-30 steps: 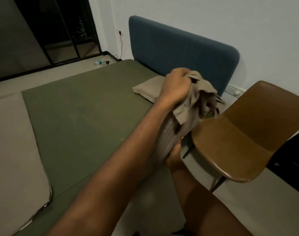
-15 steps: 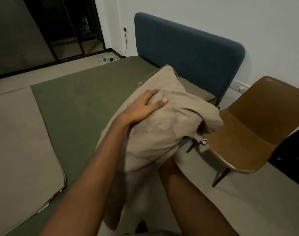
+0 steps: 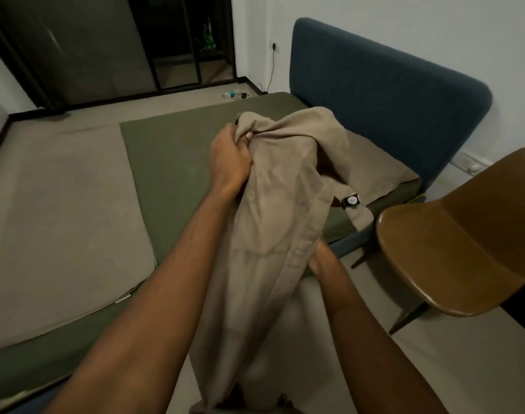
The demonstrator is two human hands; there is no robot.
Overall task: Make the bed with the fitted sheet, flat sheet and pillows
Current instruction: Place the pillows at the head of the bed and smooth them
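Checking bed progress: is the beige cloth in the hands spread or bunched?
Bunched: the beige cloth hangs crumpled from the left hand gripping its top; the right hand meets it lower, fingers hidden.

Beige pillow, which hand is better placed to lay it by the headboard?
Likely left. The left hand grips the top of the beige pillow above the green sheet; the right hand is low at its edge, fingers hidden.

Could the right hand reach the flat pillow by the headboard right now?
Probably not yet: the right hand holds the beige cloth, which drapes between it and the pillow. Nothing else blocks the way.
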